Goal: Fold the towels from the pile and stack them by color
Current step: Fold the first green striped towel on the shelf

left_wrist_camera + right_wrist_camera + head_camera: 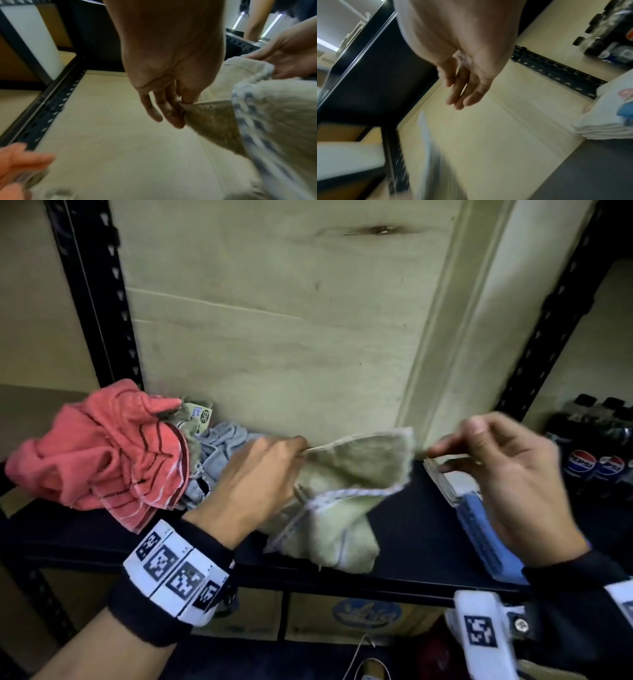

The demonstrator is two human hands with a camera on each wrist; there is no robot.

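One beige towel (346, 474) pinched by left hand (260, 477); right hand (507, 470) loose-fingered, empty.

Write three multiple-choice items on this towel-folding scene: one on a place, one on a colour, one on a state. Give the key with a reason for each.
1. Where does the crumpled red striped towel lie?
A. at the left end of the black shelf
B. on the folded stack
C. on the floor

2. What colour is the towel on top of the folded stack at the right?
A. red
B. blue
C. green

3. What is the left hand doing?
A. resting flat on the shelf
B. hanging idle
C. pinching an edge of the beige towel

Key: 1 A, the head view shows it heaped left of the hands; 2 B, a blue towel tops the stack beneath the right hand; 3 C, the left wrist view shows fingertips pinched on the cloth.
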